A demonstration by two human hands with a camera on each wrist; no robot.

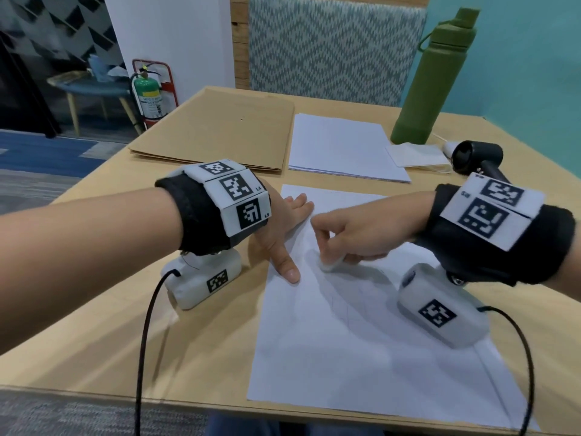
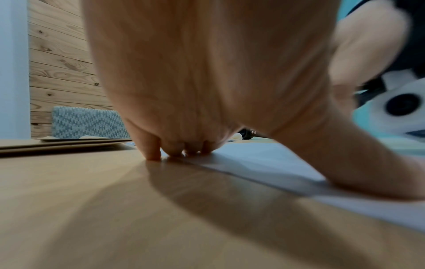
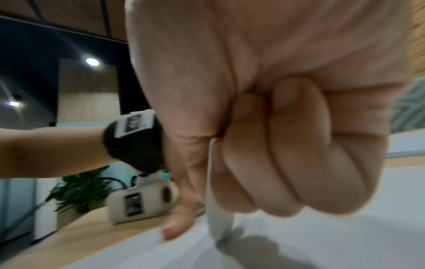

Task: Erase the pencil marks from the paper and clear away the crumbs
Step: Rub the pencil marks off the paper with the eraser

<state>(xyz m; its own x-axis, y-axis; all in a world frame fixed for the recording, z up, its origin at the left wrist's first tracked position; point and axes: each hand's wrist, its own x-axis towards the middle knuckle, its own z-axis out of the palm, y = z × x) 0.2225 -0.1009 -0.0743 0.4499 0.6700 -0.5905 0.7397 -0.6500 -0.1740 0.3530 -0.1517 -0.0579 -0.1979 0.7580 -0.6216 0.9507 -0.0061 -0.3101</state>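
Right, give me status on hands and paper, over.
Left hand flat, pinning the paper at its left edge. Right hand pinching the eraser, tip down on the sheet. Faint pencil marks remain. Nothing in the way.

Left hand point(image 1: 279, 228) lies flat, palm down, fingers point(image 1: 297, 204) straight and thumb spread toward the person. Right hand point(image 1: 345, 234) has its fingers point(image 3: 287, 163) curled, thumb pinching against them, knuckles up. Both forearms reach in from opposite sides, wrists banded.
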